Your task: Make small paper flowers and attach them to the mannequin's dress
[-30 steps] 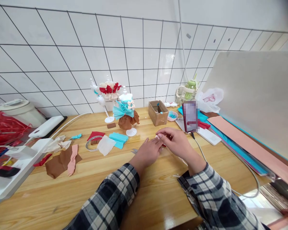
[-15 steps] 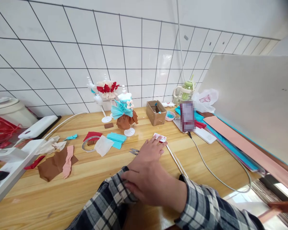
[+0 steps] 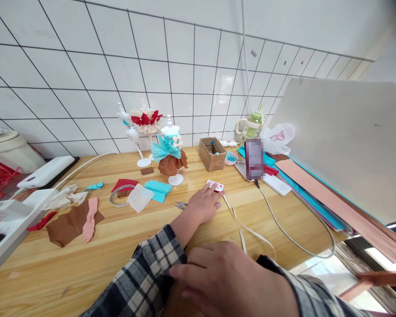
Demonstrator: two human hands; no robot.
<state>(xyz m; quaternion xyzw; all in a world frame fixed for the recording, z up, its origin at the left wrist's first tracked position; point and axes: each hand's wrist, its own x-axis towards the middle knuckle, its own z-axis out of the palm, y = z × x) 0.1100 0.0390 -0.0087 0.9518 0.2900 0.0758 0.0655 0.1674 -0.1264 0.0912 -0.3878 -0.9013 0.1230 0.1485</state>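
Note:
My left hand (image 3: 203, 204) lies flat with its fingers stretched over a small red-and-white card (image 3: 215, 185). Thin white ribbon (image 3: 236, 216) runs from the card towards me in two loose strands that pass behind my right hand (image 3: 229, 277). That hand is closer to me, above the table's near side, fingers bent and close together; whatever they hold is hidden. Just left of my left hand lie small thread snips (image 3: 181, 205). Beyond stands a miniature dress form (image 3: 170, 152) wearing a blue and brown paper dress.
More dress forms (image 3: 146, 121) stand against the tiled wall, beside a cardboard box (image 3: 212, 155). Blue crepe paper (image 3: 158, 190), a tape roll (image 3: 120, 196) and brown paper (image 3: 67, 224) lie left. A phone (image 3: 254, 160) stands upright at right, its cable (image 3: 284, 229) curving across the table.
My right hand has drawn back towards me and to the right, off my left wrist. The ribbon strands now hang slack and spread. My left hand stays on the card.

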